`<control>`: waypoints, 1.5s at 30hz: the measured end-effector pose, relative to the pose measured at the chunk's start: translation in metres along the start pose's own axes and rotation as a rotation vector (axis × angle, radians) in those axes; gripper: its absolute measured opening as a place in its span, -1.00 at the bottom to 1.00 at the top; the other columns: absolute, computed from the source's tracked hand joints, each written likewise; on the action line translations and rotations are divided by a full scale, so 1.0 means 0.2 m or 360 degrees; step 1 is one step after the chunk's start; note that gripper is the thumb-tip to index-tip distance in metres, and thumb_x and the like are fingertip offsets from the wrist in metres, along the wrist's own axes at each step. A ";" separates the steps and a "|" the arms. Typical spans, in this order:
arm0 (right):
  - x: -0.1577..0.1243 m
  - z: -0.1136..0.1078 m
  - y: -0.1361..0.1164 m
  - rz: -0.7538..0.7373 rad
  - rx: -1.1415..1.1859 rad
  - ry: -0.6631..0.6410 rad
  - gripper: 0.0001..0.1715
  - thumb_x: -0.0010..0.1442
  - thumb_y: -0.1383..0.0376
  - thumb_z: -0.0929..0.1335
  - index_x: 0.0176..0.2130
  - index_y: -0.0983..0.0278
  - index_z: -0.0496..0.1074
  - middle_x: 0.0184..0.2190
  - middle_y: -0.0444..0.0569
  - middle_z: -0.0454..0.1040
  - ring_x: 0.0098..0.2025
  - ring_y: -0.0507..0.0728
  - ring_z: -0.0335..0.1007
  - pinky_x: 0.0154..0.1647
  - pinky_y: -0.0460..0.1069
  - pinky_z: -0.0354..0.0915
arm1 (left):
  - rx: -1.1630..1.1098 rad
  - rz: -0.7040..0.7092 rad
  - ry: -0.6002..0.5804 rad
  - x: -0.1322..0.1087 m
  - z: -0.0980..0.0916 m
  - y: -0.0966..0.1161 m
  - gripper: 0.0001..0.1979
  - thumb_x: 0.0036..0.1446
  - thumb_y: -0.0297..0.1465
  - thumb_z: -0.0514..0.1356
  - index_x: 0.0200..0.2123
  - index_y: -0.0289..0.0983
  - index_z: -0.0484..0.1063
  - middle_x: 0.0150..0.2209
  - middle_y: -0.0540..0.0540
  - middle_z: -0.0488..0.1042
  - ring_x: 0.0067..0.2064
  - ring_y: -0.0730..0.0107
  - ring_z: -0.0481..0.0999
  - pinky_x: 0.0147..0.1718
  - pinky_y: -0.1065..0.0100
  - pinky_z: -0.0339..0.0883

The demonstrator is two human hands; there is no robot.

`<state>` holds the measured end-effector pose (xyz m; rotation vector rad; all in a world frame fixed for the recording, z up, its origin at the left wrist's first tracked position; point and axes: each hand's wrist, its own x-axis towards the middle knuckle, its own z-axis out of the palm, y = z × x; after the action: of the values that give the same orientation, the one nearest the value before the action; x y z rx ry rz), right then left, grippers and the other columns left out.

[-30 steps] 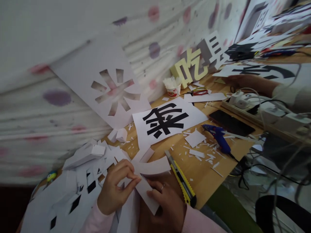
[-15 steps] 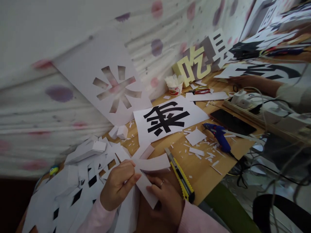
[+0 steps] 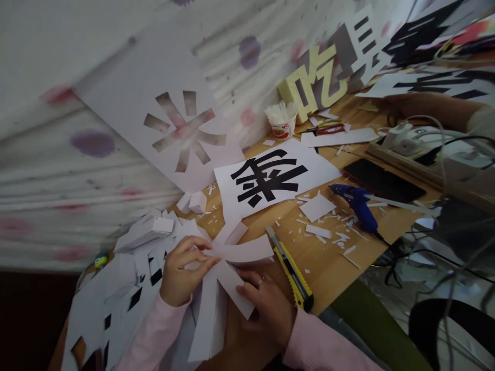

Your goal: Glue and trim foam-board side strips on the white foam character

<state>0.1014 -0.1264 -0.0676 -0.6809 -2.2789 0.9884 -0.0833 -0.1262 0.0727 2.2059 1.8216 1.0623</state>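
Observation:
A white foam-board character (image 3: 247, 252) with raised side walls stands on the table before me, its strokes spreading like a star. My left hand (image 3: 187, 268) pinches it near the centre, thumb and fingers close together on the left stroke. Lower right, my right hand (image 3: 268, 306), with a ring on one finger, grips the edge of the diagonal stroke; some of its fingertips are hidden behind the board. Just right of the character lies a yellow utility knife (image 3: 292, 275), blade out. Beyond it rests a printed sheet (image 3: 317, 172) with a black character.
A blue glue gun (image 3: 358, 206) lies among white scraps (image 3: 317, 207), near a black phone (image 3: 382, 180). Farther back are a paper cup (image 3: 283, 126), red-handled pliers (image 3: 330, 128) and a power strip (image 3: 421, 154). Another person's hand (image 3: 421, 105) is at upper right. Cut sheets (image 3: 93, 299) pile at left.
My left hand has loosened from a fist into a pinch at the character's centre, baring more of its lower-left stroke. My right hand keeps its grip. The view has shifted slightly.

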 end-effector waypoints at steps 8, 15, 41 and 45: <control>0.01 -0.02 -0.03 0.0080 0.0030 0.0011 -0.50 -0.17 0.28 0.44 -0.15 0.22 0.38 0.09 0.14 0.36 0.11 0.32 0.30 0.06 0.19 0.19 | -0.0108 0.0057 0.0068 0.23 -0.01 0.05 -0.62 0.29 -0.35 0.04 -0.58 -0.26 0.36 -0.49 0.01 0.42 -0.39 0.47 0.41 -0.35 0.38 0.26; 0.00 0.04 -0.02 0.0129 -0.0003 0.0080 -0.46 -0.19 0.26 0.47 -0.14 0.17 0.37 0.09 0.04 0.36 0.03 0.28 0.35 -0.01 0.10 0.22 | 0.0214 0.0481 0.0088 0.46 0.10 0.18 -0.69 0.18 -0.38 0.17 0.02 -0.20 0.40 0.09 -0.19 0.28 0.10 0.23 0.33 0.07 0.12 0.23; 0.00 -0.04 -0.03 0.0075 0.0201 0.0129 -0.28 -0.19 0.37 0.40 0.01 0.25 0.22 0.00 0.12 0.44 -0.01 0.30 0.39 -0.01 0.14 0.23 | 0.0464 -0.0338 -0.0593 -0.31 0.12 -0.19 0.25 -0.22 0.03 0.38 0.34 -0.09 -0.39 0.30 -0.38 0.03 0.30 -0.26 0.08 0.15 -0.27 0.09; -0.01 -0.03 -0.03 0.0199 0.0320 0.0205 -0.43 -0.14 0.36 0.40 -0.09 0.22 0.23 -0.07 0.06 0.48 -0.07 0.27 0.41 -0.06 0.09 0.26 | 0.0386 -0.0430 -0.0458 -0.25 0.12 -0.20 0.33 -0.46 0.10 0.42 0.33 -0.11 -0.20 0.20 -0.32 0.21 0.22 -0.26 0.22 0.11 -0.27 0.16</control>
<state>0.1056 -0.1282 -0.0595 -0.7832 -2.0136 1.1789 -0.1051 -0.1517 0.0137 2.0180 2.1202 0.4692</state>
